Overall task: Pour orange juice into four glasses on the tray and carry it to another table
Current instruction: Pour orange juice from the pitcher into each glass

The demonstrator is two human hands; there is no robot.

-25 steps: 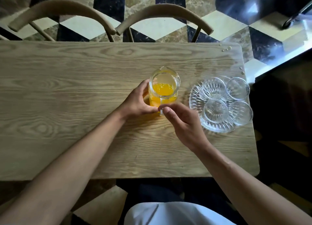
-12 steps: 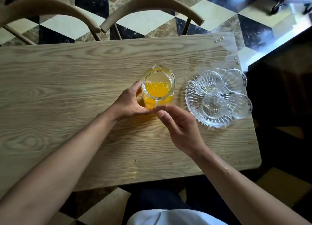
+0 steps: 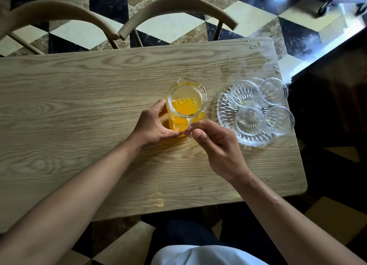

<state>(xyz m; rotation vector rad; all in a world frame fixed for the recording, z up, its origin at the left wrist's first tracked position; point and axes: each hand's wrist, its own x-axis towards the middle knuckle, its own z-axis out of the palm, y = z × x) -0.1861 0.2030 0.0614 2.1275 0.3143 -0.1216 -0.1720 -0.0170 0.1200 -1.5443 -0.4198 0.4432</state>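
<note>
At pitcher handle: right hand [image 3: 216,145] fingers curl round the clear handle [image 3: 190,126] on the near side of the glass pitcher [image 3: 185,103], thumb up beside it; looks like a grip forming, can't tell how firm.
Left fingers: left hand [image 3: 153,125] wraps the pitcher's left wall, thumb along the near base, fingers clamped round the glass.
Pitcher: upright on the wooden table [image 3: 79,115], roughly centre, partly filled with orange juice [image 3: 184,106], spout [image 3: 179,81] pointing away from the person.
Tray: cut-glass tray [image 3: 225,110] just right of the pitcher, near the table's right end.
Glasses: four glasses [image 3: 245,95] clustered on the tray, all looking empty; nothing poured yet by my read.
Risk 1: handle is thin and clear; a partial grip could let the pitcher rotate on lift and slop juice.
Risk 2: spout faces away, glasses sit to the right; pouring needs a turn, so juice could miss onto tray or table.
Risk 3: glasses are packed touching or nearly so; a lip bump could tip one.
Risk 4: tray is close to the table edge; a nudge could shift it toward the drop.
Versus half a second ago: right fingers closed further round the handle; left hand unchanged on the wall; pitcher, tray, glasses not moved, only the camera shifted.
</note>
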